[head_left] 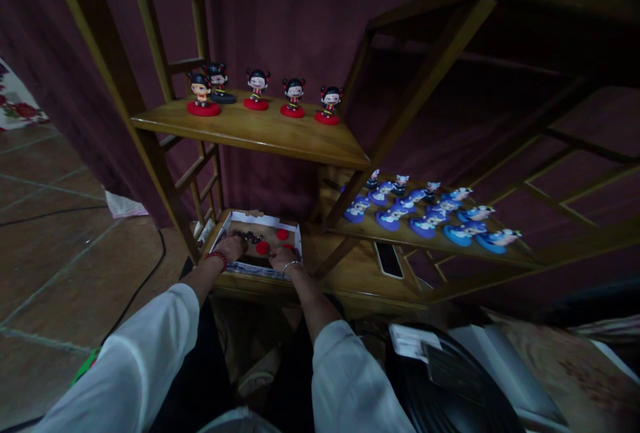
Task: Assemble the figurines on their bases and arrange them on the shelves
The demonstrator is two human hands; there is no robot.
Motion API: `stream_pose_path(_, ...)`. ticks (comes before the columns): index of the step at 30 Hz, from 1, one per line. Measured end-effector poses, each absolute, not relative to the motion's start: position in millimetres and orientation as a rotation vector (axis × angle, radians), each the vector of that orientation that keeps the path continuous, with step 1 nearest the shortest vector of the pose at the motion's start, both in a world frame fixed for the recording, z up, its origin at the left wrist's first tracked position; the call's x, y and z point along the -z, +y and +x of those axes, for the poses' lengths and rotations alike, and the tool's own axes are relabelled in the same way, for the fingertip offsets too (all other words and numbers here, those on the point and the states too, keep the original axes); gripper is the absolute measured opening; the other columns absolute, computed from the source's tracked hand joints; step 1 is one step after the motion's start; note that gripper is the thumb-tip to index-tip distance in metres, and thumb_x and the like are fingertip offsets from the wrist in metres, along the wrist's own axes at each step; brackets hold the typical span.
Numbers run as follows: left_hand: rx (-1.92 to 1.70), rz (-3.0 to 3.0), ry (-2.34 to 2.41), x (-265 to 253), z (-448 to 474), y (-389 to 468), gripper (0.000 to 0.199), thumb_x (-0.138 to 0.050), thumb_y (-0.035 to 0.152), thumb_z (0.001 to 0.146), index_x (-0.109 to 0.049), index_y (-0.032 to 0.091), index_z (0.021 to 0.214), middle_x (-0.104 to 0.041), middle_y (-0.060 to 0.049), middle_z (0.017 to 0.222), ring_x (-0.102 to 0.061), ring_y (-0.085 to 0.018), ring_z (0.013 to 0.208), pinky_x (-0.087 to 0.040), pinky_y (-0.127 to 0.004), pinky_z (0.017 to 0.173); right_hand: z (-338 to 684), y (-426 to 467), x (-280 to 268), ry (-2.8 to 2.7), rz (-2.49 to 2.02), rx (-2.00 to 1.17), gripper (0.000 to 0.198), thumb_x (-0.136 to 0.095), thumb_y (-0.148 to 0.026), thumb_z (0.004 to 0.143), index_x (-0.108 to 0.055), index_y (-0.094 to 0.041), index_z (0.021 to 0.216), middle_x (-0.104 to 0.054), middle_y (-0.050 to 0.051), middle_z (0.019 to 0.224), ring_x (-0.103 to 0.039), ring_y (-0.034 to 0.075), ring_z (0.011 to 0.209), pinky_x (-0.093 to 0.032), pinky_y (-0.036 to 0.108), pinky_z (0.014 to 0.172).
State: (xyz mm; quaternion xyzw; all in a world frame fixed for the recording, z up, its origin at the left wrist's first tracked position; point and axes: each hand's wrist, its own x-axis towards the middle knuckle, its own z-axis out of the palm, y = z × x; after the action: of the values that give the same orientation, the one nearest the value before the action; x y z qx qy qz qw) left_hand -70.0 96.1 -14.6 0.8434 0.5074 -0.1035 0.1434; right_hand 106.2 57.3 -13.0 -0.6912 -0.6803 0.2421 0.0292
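Both my hands are inside a shallow white-rimmed cardboard box (pixel 265 220) on the low shelf. At the box's left side my left hand (pixel 232 246), with a red bead bracelet, has its fingers bent in beside small dark figurine pieces (pixel 253 237). My right hand (pixel 283 257), wearing a pale bangle, reaches over the near right part, fingers curled near a red disc (pixel 289 247). What either hand pinches is too small and dim to make out. Another red disc (pixel 263 247) lies between the hands, and a third red disc (pixel 283 234) sits farther back.
Several black-haired figurines on round bases, such as one figurine (pixel 257 89), stand on the upper wooden shelf (pixel 250 129). Blue and purple figurines (pixel 427 223) fill the right shelf. A phone (pixel 389 259) lies below them. Wooden posts (pixel 165 179) frame the box; a black cable (pixel 145 279) crosses the floor.
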Motion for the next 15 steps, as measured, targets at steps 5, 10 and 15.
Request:
stream_pose_path(5,0.331,2.417,1.517,12.3,-69.5,96.0,0.028,-0.04,0.017,0.077,-0.059,0.014,0.098,-0.061,-0.017,0.098,-0.051,-0.025,0.1,-0.032,-0.041,0.088,106.7,58.8,14.3,-2.045,-2.139,-0.771,0.021,-0.053,-0.026,0.07,-0.067,-0.028,0.085,-0.066,-0.001,0.097,-0.056,0.015,0.095,-0.037,0.022,0.085)
stream_pose_path(10,0.323,2.387,1.549,12.7,-68.4,95.8,0.029,-0.039,0.017,0.078,-0.059,0.013,0.099,-0.061,-0.018,0.098,-0.051,-0.026,0.101,-0.033,-0.043,0.087,107.4,60.8,16.3,-2.09,-2.144,-0.759,0.02,-0.053,-0.023,0.07,-0.068,-0.027,0.083,-0.065,0.0,0.098,-0.054,0.017,0.098,-0.038,0.024,0.084)
stream_pose_path(15,0.262,2.319,1.593,14.1,-70.0,96.1,0.03,-0.038,0.022,0.079,-0.059,0.012,0.098,-0.061,-0.019,0.096,-0.053,-0.027,0.098,-0.036,-0.042,0.084,106.5,59.0,14.4,-2.058,-2.133,-0.766,0.019,-0.052,-0.021,0.072,-0.068,-0.025,0.081,-0.065,0.002,0.096,-0.055,0.018,0.097,-0.038,0.027,0.084)
